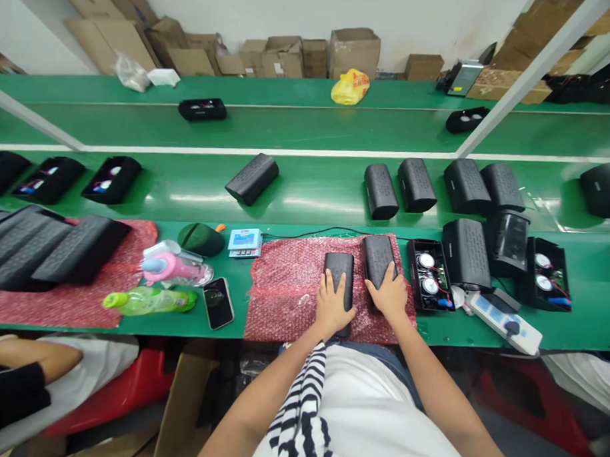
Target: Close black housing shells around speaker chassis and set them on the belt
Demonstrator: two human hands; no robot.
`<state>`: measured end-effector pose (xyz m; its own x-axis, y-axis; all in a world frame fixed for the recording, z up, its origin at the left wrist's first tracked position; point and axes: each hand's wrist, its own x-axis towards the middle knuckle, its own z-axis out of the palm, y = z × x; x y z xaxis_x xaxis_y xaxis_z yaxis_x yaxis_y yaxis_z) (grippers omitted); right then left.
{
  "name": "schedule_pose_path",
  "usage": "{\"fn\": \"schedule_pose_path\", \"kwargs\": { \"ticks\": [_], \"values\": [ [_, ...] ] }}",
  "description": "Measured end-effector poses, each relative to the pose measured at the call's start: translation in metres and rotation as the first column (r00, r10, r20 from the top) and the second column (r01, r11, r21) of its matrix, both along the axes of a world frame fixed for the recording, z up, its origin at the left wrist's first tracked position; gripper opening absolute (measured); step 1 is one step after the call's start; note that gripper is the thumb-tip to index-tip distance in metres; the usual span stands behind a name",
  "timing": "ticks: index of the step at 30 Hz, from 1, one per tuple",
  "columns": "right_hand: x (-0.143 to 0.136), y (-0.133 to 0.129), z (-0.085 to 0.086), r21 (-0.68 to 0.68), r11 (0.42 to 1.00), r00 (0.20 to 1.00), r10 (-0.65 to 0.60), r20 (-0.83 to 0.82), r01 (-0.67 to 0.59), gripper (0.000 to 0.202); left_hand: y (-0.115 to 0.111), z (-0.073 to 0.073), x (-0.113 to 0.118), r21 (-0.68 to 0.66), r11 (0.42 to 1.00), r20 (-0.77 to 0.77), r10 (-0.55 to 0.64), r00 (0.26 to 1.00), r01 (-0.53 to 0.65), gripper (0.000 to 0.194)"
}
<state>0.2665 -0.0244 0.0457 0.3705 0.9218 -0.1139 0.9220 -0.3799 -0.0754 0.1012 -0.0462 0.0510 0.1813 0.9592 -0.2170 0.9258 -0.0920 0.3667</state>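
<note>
My left hand (332, 304) lies over a black speaker (340, 264), its fingers on the top and left and its thumb at the right side. Just to the right, my right hand (389, 293) grips a second black speaker (378, 251) between thumb and fingers. Both speakers rest on a sheet of red bubble wrap (282, 289) and stand slightly apart. An open speaker shell (431, 275) with round silver parts and coloured wires sits right of my right hand. Parts of both held speakers are hidden under my hands.
A small meter (244, 242) with a blue screen stands behind the wrap. A phone (218, 303), a green bottle (150, 300) and a pink bottle (171, 268) lie left. A power strip (506, 321) lies right. Several speakers, including one (253, 179), sit on the green line beyond.
</note>
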Motion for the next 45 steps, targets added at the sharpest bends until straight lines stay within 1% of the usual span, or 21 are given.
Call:
{"fn": "schedule_pose_path", "kwargs": {
  "ticks": [3,11,18,30,36,45],
  "values": [
    [-0.0016,0.0028,0.0,-0.005,1.0,1.0,-0.022,0.01,0.022,0.092,0.0005,-0.0008,-0.0011,0.003,1.0,0.008,-0.003,1.0,0.003,0.097],
    [-0.0045,0.0006,0.0022,-0.033,0.999,1.0,-0.029,-0.008,0.029,0.093,0.0008,-0.0027,-0.0027,0.017,1.0,0.029,0.001,1.0,-0.001,0.097],
    [-0.0031,0.002,0.0038,-0.046,0.998,0.999,-0.043,-0.034,0.041,0.094,0.0013,-0.0027,-0.0016,0.022,1.0,0.017,-0.002,1.0,0.002,0.095],
    [0.0,0.0019,0.0049,0.001,0.997,0.993,-0.083,-0.08,0.083,0.091,0.0014,-0.003,0.0001,0.04,0.999,0.003,-0.007,1.0,0.007,0.097],
    [-0.0025,0.0016,0.006,-0.006,0.996,0.994,-0.086,-0.061,0.085,0.092,0.0014,-0.0042,0.0012,0.053,0.999,0.008,-0.012,1.0,0.011,0.096],
    [-0.0038,0.0028,0.0076,-0.007,0.994,0.988,-0.106,-0.111,0.105,0.093,0.0016,-0.0026,-0.001,0.032,0.999,0.029,-0.004,1.0,0.003,0.095]
  ]
}}
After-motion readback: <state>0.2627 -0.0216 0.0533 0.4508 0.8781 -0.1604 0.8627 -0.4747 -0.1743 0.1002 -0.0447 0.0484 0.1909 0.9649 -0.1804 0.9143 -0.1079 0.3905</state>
